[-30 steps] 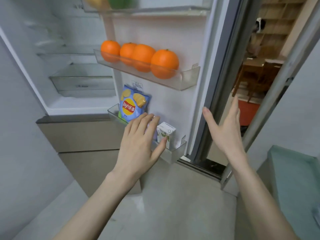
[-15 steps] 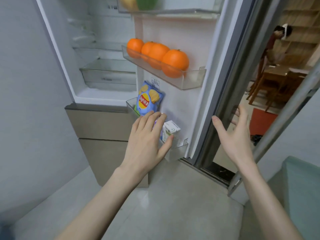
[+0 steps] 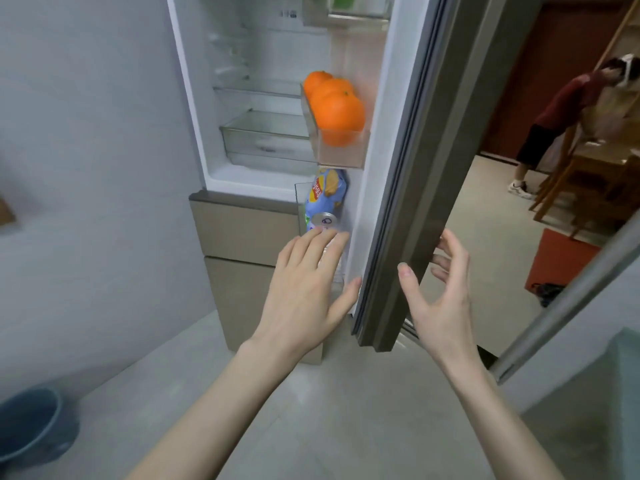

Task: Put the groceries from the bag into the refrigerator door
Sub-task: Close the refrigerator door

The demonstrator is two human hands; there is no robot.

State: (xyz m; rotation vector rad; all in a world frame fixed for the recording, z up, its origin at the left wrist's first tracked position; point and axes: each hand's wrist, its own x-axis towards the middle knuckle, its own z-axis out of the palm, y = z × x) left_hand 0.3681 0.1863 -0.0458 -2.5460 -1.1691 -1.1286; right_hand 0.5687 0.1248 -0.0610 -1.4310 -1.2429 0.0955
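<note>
Since half a second ago the door has swung further toward closing, so its inner face now shows nearly edge-on, and the view has shifted to the right and down. Both hands have followed it.

The left hand lies flat against the lower door bin, its fingers straight and spread, holding nothing; the thumb tip sits at the door's inner edge. The right hand is on the other side of the door edge, fingers loosely curved and apart, gripping nothing; whether the fingertips touch the door's outer face I cannot tell.

The groceries stand in the door. Three oranges show in a row in the middle bin. Below them, in the lower bin, a blue chip bag stands upright, and a can with a silver top is just in front of it, partly covered by the left fingertips. At the top bin something green shows, cut off by the frame.

Inside the fridge, clear shelves and a drawer are visible. A blue bin stands on the floor at lower left. Beyond the door, another person in a red top bends over a wooden table.
</note>
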